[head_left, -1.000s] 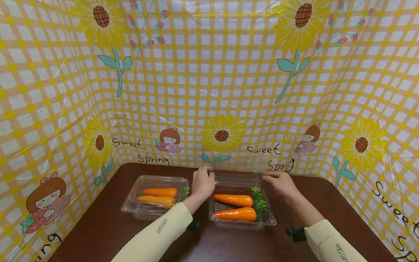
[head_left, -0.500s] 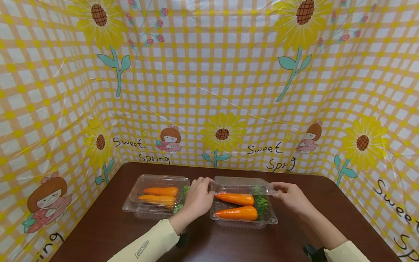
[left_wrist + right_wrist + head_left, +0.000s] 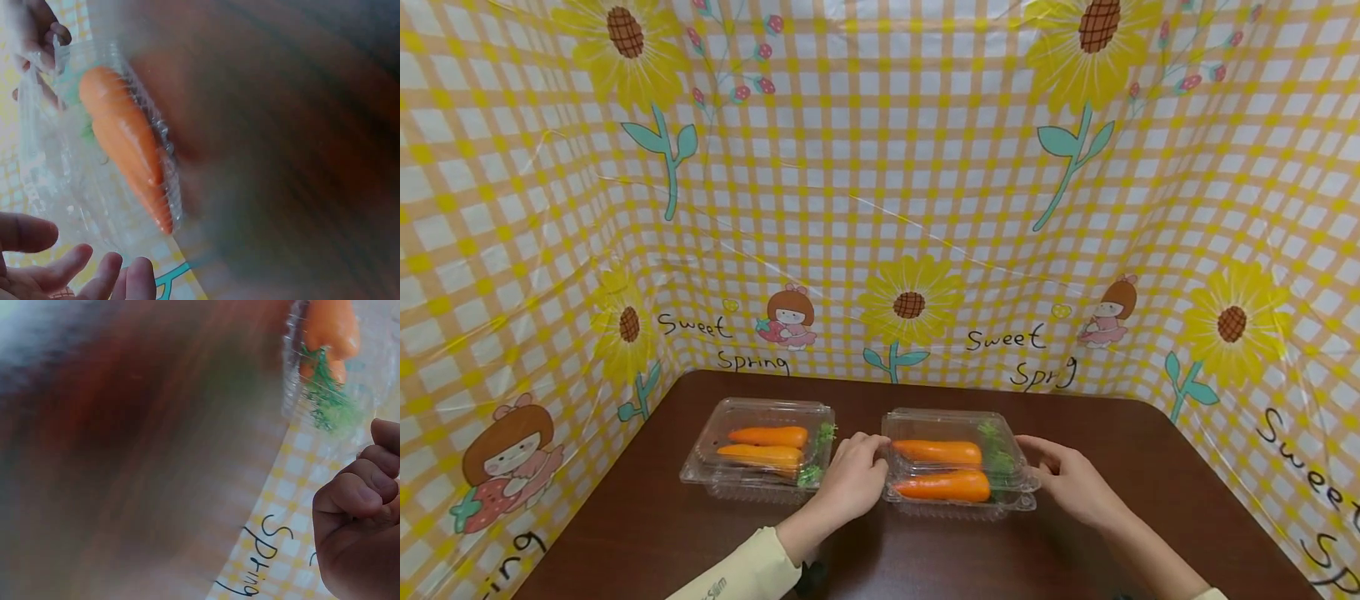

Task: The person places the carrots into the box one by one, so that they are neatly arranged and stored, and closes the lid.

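Note:
A clear plastic clamshell box [image 3: 951, 510] stands on the table right of centre, two orange carrots [image 3: 943, 486] with green tops inside. Its hinged lid [image 3: 936, 425] is lowered over them, front edge close above the base rim. At the lid's right front corner, my right hand [image 3: 1071, 483] pinches the edge between thumb and fingers; in the right wrist view these fingers [image 3: 353, 494] are curled. My left hand [image 3: 853, 477] is at the box's left side, fingertips by the lid's edge. The left wrist view shows its fingers [image 3: 69, 259] loosely spread.
Left of my left hand stands a second clear clamshell box [image 3: 696, 477], lid down, holding two carrots [image 3: 767, 437] with green tops. Both boxes rest on a dark brown table [image 3: 647, 533]. A yellow checked cloth [image 3: 880, 208] with sunflowers rises around the back and sides.
The right box's lid has swung from raised at the back down over the carrots. My right hand moved forward and down with its corner; my left hand slid toward me along the left side.

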Action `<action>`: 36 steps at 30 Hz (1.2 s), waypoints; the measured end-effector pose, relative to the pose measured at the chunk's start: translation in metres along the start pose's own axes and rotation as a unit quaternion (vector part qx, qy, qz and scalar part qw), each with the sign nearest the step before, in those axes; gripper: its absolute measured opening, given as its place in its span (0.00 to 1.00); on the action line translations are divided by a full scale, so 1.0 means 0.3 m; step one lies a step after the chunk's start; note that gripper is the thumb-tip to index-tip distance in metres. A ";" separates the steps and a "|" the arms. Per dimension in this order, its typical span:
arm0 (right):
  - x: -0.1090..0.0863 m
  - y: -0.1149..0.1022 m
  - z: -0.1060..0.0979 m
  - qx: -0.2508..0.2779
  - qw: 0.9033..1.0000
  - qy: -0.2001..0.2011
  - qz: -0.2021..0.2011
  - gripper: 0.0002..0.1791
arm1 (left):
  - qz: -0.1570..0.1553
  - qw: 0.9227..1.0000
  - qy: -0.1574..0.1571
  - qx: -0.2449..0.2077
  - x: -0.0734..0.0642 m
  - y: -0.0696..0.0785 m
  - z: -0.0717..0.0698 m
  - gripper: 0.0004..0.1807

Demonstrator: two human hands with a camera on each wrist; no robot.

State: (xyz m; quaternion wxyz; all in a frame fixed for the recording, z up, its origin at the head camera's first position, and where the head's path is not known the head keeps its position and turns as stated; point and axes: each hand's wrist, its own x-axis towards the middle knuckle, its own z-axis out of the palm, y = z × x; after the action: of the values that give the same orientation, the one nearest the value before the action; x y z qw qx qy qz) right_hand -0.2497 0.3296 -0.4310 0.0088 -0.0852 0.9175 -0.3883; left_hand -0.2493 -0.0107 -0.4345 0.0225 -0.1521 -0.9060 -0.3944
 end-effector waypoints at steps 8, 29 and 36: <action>-0.036 0.010 0.011 -0.004 1.000 -0.009 0.015 0.26 | -0.017 1.000 0.003 -0.019 -0.018 -0.016 0.011 0.26; -0.077 0.003 0.005 0.229 0.945 -0.195 0.128 0.18 | -0.114 0.977 -0.086 -0.158 -0.031 -0.049 0.035 0.17; -0.073 0.011 0.008 0.242 0.941 -0.202 0.124 0.19 | -0.112 0.967 -0.079 -0.214 -0.032 -0.045 0.043 0.12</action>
State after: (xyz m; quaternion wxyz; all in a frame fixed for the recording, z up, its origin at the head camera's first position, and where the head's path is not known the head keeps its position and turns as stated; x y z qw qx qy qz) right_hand -0.2284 0.3337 -0.4362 0.2627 -0.0426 0.7781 -0.5689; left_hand -0.2430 -0.0125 -0.4546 -0.1260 -0.0816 -0.8104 -0.5663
